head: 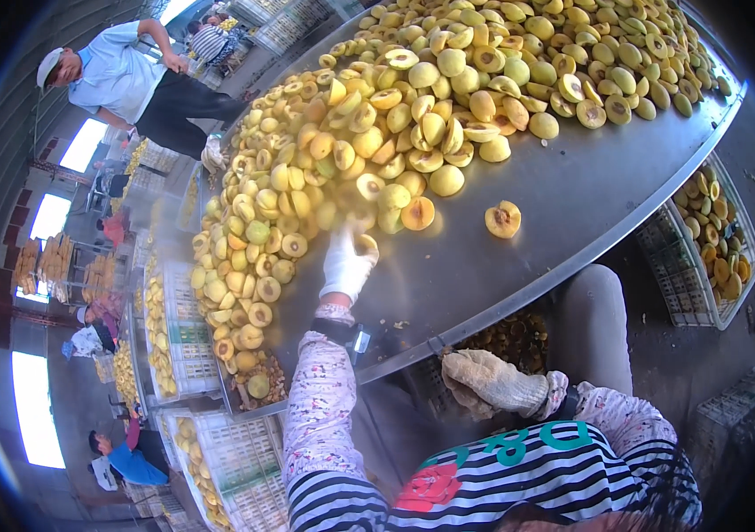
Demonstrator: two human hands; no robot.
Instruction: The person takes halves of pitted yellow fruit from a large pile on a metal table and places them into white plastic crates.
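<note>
A broad heap of halved yellow stone fruit (pixel 417 126) covers much of the metal table (pixel 550 179). My left hand (pixel 347 263), in a white glove, reaches over the table to the near side of the heap. Its fingertips are blurred among the fruit. A piece of fruit shows beside the thumb, but I cannot tell if it is gripped. One cut half (pixel 502 219) lies apart, its brown centre facing up. My right hand (pixel 497 382) wears a thick, soiled knit glove and is curled just off the table's near edge; what is inside the fingers is hidden.
Under the edge by my leg is a container of dark pits or scraps (pixel 510 339). A white plastic crate of fruit (pixel 703 266) stands to the right; more fruit-filled crates (pixel 201 332) line the left. Another person (pixel 124 73) stands across the table. Several people work farther back.
</note>
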